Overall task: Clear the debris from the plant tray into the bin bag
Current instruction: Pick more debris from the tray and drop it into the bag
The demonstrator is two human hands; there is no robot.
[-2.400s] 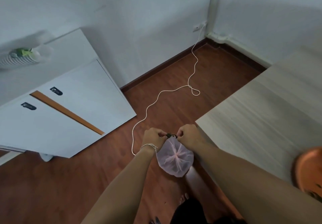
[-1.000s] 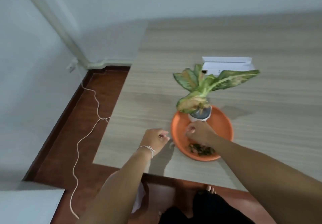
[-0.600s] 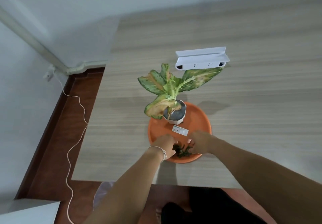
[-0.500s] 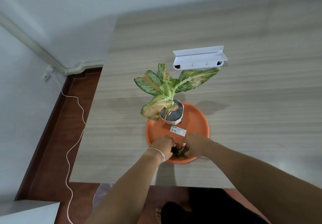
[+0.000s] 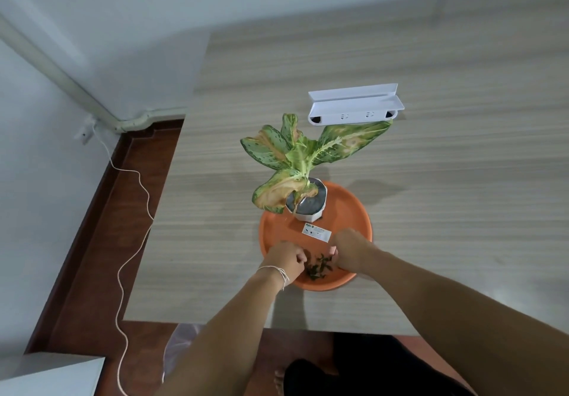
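Compared with half a second earlier, the view had barely shifted; both hands had stayed at the near rim of the tray, the right one drawn slightly apart so more of the debris showed between them.

The wooden table (image 5: 431, 180) filled most of the view, its left edge running beside a strip of red-brown floor (image 5: 92, 257) and a white wall (image 5: 46, 164), where a white cord (image 5: 135, 241) trailed down. Near the table's front edge sat the orange plant tray (image 5: 351, 211), carrying a white pot (image 5: 308, 207) with a yellowing, spotted plant (image 5: 295, 158) at its far side and a small label (image 5: 316, 232) in the middle. A white socket strip (image 5: 354, 106) lay further back. Below the front edge, a pale bin bag (image 5: 181, 352) showed on the floor.

The left hand (image 5: 288, 258), with a string bracelet (image 5: 277, 274) at its wrist, and the right hand (image 5: 349, 251) both had fingers curled inward around the debris (image 5: 318, 268), a small dark heap of leaf scraps on the tray's near part; whether either actually gripped any could not be told
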